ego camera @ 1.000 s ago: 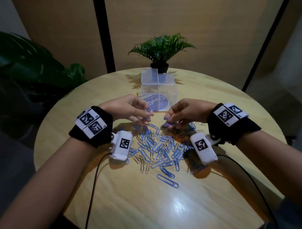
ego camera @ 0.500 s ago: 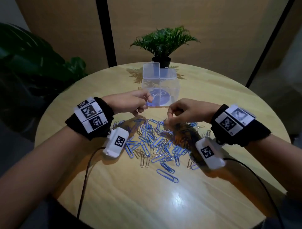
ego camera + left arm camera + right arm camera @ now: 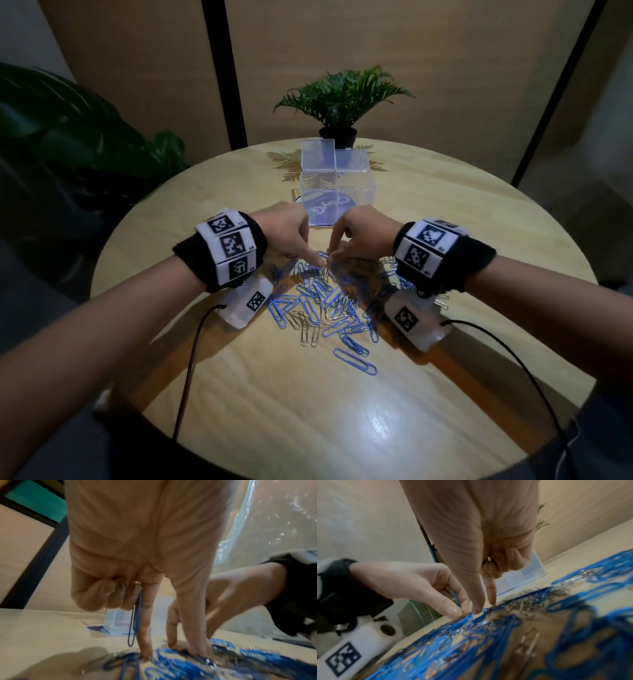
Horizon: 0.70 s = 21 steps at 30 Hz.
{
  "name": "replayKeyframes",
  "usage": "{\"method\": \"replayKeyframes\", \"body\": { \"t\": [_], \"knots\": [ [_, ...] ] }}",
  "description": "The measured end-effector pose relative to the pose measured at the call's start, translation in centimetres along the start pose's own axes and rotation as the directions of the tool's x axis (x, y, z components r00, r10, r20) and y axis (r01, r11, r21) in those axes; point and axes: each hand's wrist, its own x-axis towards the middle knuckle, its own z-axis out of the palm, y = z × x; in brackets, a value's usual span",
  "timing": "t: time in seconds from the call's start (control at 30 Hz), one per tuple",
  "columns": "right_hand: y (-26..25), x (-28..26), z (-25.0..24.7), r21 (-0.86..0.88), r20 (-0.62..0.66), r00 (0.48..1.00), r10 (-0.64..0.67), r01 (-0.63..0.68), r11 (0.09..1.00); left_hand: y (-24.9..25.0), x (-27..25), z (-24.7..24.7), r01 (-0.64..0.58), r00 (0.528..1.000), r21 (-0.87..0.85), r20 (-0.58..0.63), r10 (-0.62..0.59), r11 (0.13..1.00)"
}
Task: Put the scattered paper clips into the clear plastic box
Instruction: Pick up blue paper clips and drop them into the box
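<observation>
Lying loose on the round wooden table [image 3: 260, 404], nearest: blue and silver paper clips [image 3: 329, 308]. Over the heap's far edge, left hand [image 3: 286, 228] with index and thumb down on the clips, other fingers curled holding a blue clip [image 3: 135, 620]. Right hand [image 3: 363, 233] likewise, curled fingers pinching something blue. Beyond, clear plastic box [image 3: 337, 186], lid up; potted plant [image 3: 339, 99] behind.

A round light-wood table [image 3: 445, 219] stands before tan wall panels [image 3: 445, 61] split by dark vertical strips [image 3: 224, 75]. A small potted fern [image 3: 340, 102] sits at its far edge; large, dim leaves [image 3: 68, 130], probably another plant, fill the left.
</observation>
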Motion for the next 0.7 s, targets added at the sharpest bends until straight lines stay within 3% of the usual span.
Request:
{"method": "replayKeyframes", "body": {
  "t": [0.1, 0.27, 0.43, 0.53, 0.57, 0.63, 0.7],
  "knots": [
    [-0.1, 1.3, 0.6, -0.020, 0.005, 1.000, 0.025, -0.025, 0.999, 0.6, 0.5, 0.5, -0.015, 1.000, 0.031, -0.004, 0.015, 0.999],
    [-0.1, 1.8, 0.4, 0.011, 0.122, 0.992, 0.032, -0.034, 0.999, 0.2, 1.0, 0.7, -0.056, 0.997, 0.022, 0.049, 0.055, 0.998],
    [0.6, 1.1, 0.0, -0.025, 0.196, 0.980, 0.044, -0.040, 0.999, -1.4, 0.7, 0.2, -0.052, 0.992, -0.112, 0.111, 0.064, 0.992],
    [1.5, 0.6, -0.4, 0.174, 0.238, 0.968, 0.073, -0.117, 0.978, -2.5, 0.4, 0.1, -0.023, 0.986, -0.245, 0.153, 0.062, 0.969],
    [1.8, 0.5, -0.6, 0.345, 0.251, 0.964, 0.093, -0.179, 0.921, -2.8, 0.3, 0.1, -0.016, 0.984, -0.311, 0.164, 0.070, 0.950],
    [2.3, 0.4, -1.3, 0.674, 0.268, 0.953, 0.143, -0.291, 0.679, -3.1, 0.0, 0.2, -0.008, 0.980, -0.456, 0.173, 0.097, 0.890],
    [2.6, 0.4, -1.8, 0.827, 0.290, 0.946, 0.142, -0.322, 0.461, -3.3, 0.0, 0.5, 0.008, 0.983, -0.592, 0.153, 0.103, 0.806]
  ]
}}
